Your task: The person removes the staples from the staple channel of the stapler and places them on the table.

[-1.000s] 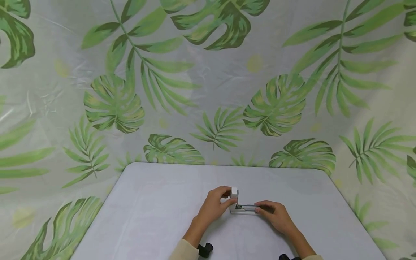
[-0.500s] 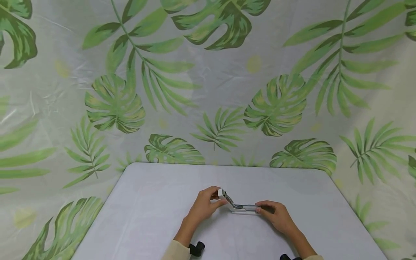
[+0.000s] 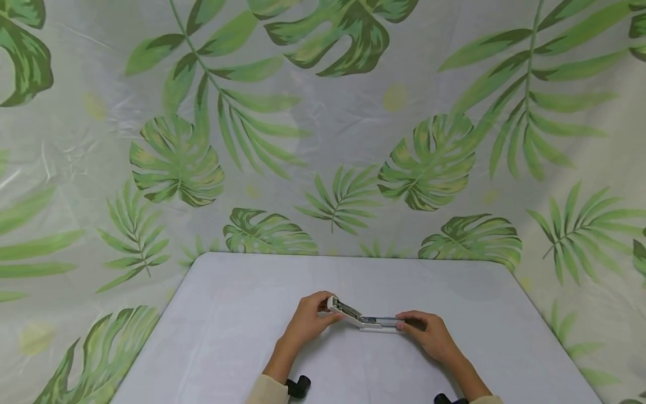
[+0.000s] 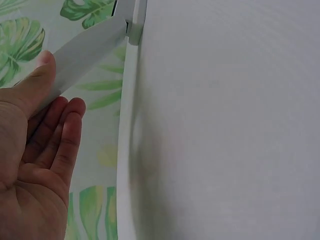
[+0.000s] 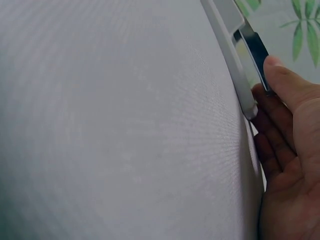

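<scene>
A white stapler (image 3: 370, 323) stands on the table with its top cover (image 3: 346, 310) swung up and back to the left, so the metal insides show. My left hand (image 3: 306, 321) pinches the end of that cover between thumb and fingers; in the left wrist view the cover (image 4: 90, 52) slants up from the thumb to the hinge. On the other side, my right hand (image 3: 429, 334) holds the front end of the stapler. The right wrist view shows its thumb on the dark magazine rail (image 5: 257, 52), with fingers near the tip of the pale base (image 5: 232, 65).
The stapler rests on a white-covered table (image 3: 242, 297). Behind and beside it hangs a leaf-patterned sheet (image 3: 333, 140). Black camera mounts (image 3: 301, 387) sit at both wrists, close above the tabletop.
My left hand has moved left and slightly down, tipping the stapler's cover from upright to a low backward slant. My right hand has stayed at the front end.
</scene>
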A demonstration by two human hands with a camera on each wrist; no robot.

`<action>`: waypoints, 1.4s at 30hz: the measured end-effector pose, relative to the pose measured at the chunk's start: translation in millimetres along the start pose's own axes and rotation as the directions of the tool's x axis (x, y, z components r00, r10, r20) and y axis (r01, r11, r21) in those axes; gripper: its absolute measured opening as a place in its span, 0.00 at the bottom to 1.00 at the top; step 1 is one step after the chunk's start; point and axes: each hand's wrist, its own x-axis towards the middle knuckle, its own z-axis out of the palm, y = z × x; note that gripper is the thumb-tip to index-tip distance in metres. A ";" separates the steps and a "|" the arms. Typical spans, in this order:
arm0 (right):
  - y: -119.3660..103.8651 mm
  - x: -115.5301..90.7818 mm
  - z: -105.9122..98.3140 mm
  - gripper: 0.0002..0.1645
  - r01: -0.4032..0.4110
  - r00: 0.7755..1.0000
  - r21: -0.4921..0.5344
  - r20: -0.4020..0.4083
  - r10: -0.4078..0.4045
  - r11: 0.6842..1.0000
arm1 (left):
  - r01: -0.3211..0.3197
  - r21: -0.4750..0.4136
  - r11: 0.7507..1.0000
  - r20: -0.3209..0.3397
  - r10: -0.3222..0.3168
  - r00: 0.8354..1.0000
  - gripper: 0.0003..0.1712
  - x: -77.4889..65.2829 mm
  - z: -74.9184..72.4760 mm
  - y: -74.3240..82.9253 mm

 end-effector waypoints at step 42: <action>-2.7 2.1 -0.3 0.13 -0.062 0.998 0.048 0.035 0.060 0.997 | -0.028 0.283 0.959 0.050 0.015 0.999 0.22 -6.2 -4.2 -2.3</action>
